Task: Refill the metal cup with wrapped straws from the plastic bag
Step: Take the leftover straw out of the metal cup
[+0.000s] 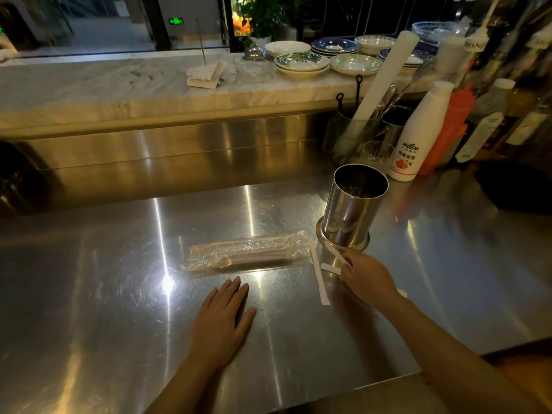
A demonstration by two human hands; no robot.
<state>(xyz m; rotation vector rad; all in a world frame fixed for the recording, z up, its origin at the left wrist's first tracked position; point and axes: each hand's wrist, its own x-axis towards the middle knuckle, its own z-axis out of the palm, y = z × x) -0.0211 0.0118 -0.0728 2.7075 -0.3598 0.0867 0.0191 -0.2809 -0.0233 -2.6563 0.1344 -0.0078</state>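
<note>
The left hand [222, 312] is laid flat and empty on the steel counter [89, 294], just short of the plastic bag [248, 253], whose long axis runs left-right. Further right, a wrapped straw [336, 253] seems pinched by the right hand [366, 276], beside the upright metal cup [352, 204].

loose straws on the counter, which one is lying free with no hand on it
The long wrapped straw lying between the plastic bag and the right hand. The others sit at that hand's fingertips, by the metal cup.
</note>
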